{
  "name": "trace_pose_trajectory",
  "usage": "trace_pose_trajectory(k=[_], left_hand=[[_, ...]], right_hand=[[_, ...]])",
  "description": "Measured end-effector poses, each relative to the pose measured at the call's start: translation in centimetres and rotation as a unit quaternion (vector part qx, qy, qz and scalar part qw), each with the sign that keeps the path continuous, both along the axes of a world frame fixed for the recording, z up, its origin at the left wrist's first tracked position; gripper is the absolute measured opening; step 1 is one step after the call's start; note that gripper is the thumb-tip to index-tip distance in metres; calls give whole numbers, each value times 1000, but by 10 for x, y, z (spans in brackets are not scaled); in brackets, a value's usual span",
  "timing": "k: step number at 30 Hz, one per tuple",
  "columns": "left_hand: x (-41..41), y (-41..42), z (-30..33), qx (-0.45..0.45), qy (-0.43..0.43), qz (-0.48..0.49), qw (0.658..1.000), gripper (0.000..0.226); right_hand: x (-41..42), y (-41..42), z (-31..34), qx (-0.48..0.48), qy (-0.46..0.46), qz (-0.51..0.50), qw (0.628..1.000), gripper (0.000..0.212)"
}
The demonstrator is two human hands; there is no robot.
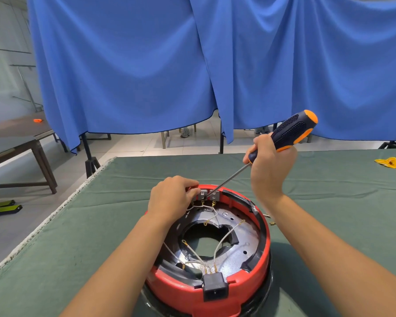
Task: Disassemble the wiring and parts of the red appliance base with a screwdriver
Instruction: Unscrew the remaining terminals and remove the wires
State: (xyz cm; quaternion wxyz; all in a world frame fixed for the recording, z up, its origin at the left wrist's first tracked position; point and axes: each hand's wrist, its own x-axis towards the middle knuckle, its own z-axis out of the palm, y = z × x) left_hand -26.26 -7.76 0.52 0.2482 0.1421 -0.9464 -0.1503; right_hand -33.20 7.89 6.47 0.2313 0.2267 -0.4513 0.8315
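The round red appliance base [245,284] lies open side up on the green table cloth, close to me. Inside it a dark metal plate [242,232] carries several white wires [224,239] with brass terminals. A black plug socket [215,288] sits at its near rim. At the far rim stand grey terminal blocks [212,195]. My left hand [172,197] grips the far rim beside those blocks. My right hand [269,165] holds the black and orange screwdriver [290,131], whose shaft slants down with its tip on the left grey block.
The green cloth table [101,225] ends at a frayed left edge. A yellow scrap [387,162] lies far right. Small brass bits [270,219] rest right of the base. Blue curtains [192,65] hang behind. A wooden bench [21,143] stands to the left.
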Motion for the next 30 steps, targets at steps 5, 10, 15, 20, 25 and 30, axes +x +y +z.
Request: trace_pose_trajectory(k=[5, 10, 15, 20, 25, 30], left_hand=[[1, 0, 1, 6, -2, 2, 1000, 17], [-1, 1, 1, 11, -6, 9, 1000, 16], [-1, 2, 2, 6, -7, 12, 1000, 17], [0, 2, 3, 4, -10, 8, 1000, 17], [0, 2, 3, 6, -12, 8, 1000, 19], [1, 2, 3, -1, -7, 6, 1000, 17]], right_hand=[[0, 1, -4, -11, -11, -6, 1000, 23], [1, 1, -6, -1, 9, 1, 1000, 29], [-7, -6, 5, 33, -8, -22, 999, 21], [-21, -11, 10, 52, -54, -39, 996, 16], [-36, -11, 10, 84, -116, -63, 988, 15], [-45, -12, 9, 88, -148, -72, 982, 26]])
